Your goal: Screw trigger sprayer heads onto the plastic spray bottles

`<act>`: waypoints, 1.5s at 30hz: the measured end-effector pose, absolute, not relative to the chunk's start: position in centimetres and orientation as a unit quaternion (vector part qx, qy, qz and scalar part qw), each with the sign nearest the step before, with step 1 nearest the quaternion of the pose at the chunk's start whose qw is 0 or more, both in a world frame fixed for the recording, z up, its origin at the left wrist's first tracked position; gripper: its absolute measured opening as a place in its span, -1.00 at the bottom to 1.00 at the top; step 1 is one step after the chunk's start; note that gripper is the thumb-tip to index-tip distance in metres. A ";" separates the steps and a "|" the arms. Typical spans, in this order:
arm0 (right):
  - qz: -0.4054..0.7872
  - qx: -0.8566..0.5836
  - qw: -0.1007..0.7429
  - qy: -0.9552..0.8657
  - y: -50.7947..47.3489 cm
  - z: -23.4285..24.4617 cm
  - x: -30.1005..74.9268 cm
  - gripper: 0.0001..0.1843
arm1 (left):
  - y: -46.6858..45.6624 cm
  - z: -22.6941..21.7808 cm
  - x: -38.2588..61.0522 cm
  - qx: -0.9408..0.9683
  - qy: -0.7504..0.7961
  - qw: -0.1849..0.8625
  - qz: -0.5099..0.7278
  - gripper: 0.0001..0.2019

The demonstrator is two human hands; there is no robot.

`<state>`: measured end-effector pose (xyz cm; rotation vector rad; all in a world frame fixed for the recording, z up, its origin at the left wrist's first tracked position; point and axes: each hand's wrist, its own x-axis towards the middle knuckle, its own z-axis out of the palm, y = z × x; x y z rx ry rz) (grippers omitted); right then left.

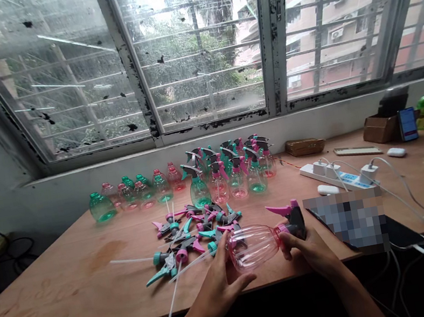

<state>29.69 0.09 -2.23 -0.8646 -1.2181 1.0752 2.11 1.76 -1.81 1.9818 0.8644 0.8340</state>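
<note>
A clear pink spray bottle [252,248] lies sideways between my hands, near the front edge of the table. My left hand [220,283] is closed around its base end. At the neck, my right hand [310,251] grips the bottle, its fingers by the pink collar. The black and pink spray head [291,218] is on the bottle, its pink trigger pointing up and left. Beyond my left hand lies a pile of loose spray heads [188,242] in pink, teal and grey, some with white dip tubes.
Several headless green and pink bottles [144,194] stand at the back left. Beside them are bottles with spray heads [219,184]. On the right lie a power strip [340,175], a dark tablet [403,231] and white cables. A small cardboard box [381,127] stands farther back.
</note>
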 end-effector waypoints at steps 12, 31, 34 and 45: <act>0.470 -0.379 0.604 -0.520 0.2 -2.4 29.7 -0.58 | 1.7 -1.8 2.2 0.780 0.344 0.400 0.338 0.01; 0.470 -0.373 0.603 -0.526 0.1 -2.4 29.7 -0.60 | 1.4 -1.1 2.4 0.783 0.329 0.412 0.329 0.05; 0.467 -0.371 0.604 -0.528 0.2 -2.5 29.8 -0.60 | 1.3 -0.9 2.4 0.784 0.340 0.403 0.327 0.02; 0.467 -0.375 0.608 -0.522 0.2 -2.6 29.6 -0.61 | 1.2 -1.1 2.7 0.776 0.338 0.420 0.329 0.10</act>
